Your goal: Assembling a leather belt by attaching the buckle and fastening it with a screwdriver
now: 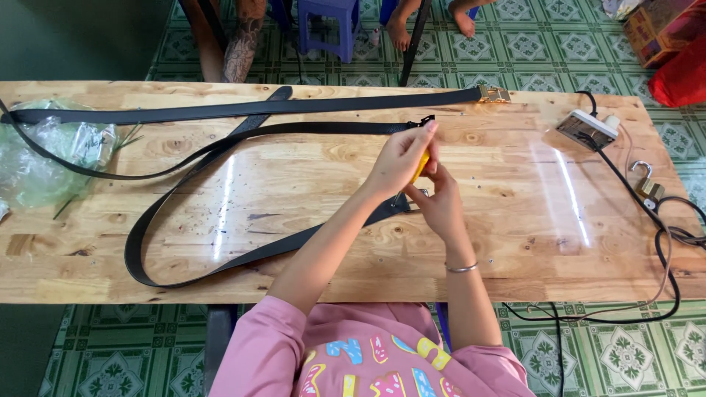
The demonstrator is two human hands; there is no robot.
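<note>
My left hand (399, 158) grips a small yellow-handled tool (420, 166), its tip pointing down at the end of a black belt (176, 195). My right hand (439, 198) pinches that belt end and its small metal buckle part (421, 193) against the wooden table (515, 242). The belt loops out to the left across the table and comes back to a black clasp (424, 121) just above my hands. A second black belt (243, 109) lies straight along the far edge, ending in a gold buckle (493, 94).
A crumpled clear plastic bag (44, 158) lies at the left end. At the right are a white power strip (588, 126), a black cable (662, 242) and a brass padlock (647, 187). Beyond the table are other people's bare legs (239, 44) and a blue stool (331, 26).
</note>
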